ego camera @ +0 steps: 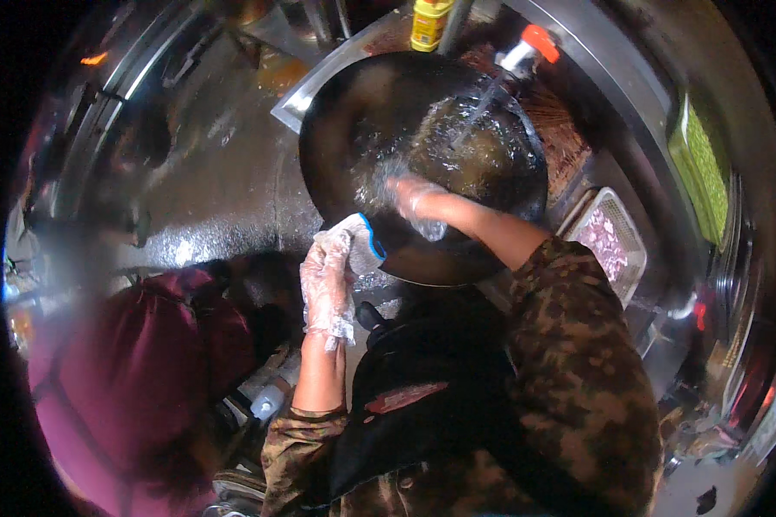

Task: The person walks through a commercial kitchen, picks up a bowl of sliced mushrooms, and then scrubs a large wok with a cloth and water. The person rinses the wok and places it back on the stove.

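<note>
A large dark wok (355, 123) lies before me, with bubbling water pooled in its right part. Water runs into it from a white tap with an orange handle (538, 44). My right hand (417, 197), in a clear plastic glove, reaches down inside the wok; a blurred, greyish thing like a metal scrubber (391, 178) is at its fingertips. At the wok's lower left rim, my left hand (328, 278), also in a plastic glove, grips a folded whitish cloth with a blue edge (367, 249). Whether the cloth touches the rim I cannot tell.
Right of the wok stands a white plastic basket (632, 258) of pinkish pieces, and farther right a container of chopped greens (708, 174). A yellow bottle (429, 26) is behind the wok. A person in a maroon garment (149, 349) is close at my left, beside the wet metal counter (226, 187).
</note>
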Demonstrator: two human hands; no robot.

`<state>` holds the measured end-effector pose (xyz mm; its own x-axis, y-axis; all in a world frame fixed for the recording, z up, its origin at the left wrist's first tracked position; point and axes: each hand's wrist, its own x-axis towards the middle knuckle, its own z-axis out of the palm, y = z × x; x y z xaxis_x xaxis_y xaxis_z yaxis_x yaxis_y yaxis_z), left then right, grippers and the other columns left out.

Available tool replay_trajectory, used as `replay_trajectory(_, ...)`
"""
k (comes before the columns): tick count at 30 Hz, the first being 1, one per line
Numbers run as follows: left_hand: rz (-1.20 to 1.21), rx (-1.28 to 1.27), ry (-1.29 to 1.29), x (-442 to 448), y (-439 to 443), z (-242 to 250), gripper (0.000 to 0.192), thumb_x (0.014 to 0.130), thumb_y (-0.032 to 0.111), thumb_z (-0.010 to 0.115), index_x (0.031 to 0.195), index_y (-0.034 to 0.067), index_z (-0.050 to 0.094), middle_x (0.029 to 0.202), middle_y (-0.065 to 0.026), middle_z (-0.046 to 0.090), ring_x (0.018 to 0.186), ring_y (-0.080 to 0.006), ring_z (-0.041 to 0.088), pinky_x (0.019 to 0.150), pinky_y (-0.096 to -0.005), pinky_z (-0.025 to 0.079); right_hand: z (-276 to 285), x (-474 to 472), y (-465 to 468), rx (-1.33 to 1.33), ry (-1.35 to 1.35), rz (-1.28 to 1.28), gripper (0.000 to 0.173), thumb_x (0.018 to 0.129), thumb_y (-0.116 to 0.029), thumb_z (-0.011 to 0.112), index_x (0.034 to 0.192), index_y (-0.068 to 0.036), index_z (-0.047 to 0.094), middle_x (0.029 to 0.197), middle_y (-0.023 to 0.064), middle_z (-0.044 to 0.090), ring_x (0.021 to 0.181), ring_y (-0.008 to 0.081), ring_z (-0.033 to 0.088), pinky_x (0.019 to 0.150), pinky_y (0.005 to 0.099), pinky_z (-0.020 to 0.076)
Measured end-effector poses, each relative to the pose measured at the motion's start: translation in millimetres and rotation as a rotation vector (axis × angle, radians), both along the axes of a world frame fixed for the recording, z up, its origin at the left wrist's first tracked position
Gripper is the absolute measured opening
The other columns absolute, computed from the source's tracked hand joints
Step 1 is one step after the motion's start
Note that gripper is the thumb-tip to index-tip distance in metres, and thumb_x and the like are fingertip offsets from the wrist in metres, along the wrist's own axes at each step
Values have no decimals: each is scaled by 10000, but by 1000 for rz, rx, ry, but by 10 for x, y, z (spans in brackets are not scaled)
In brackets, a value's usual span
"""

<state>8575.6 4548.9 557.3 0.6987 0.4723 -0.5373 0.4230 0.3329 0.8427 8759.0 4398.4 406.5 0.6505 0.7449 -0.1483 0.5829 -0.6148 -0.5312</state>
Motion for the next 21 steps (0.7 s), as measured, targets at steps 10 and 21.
replay_trajectory(10, 67, -22, -259, 88, -80, 727, 305, 859, 172, 640, 1098, -17, 632, 1019, -92, 659, 895, -196, 629, 827, -311, 499, 680, -86, -1787, -294, 140, 186, 262, 726, -111, 596, 973, -37, 645, 947, 196, 631, 881, 354, 611, 749, 442, 487)
replay_trajectory(21, -516, 262, 54, 1118, 148, 2557, 284, 920, 198, 537, 1134, 27, 612, 895, -39, 651, 662, -117, 523, 608, -236, 395, 957, -289, -2542, 266, 175, -400, 429, 743, -99, 613, 1167, -57, 571, 1140, 197, 613, 1056, 338, 590, 919, 371, 452)
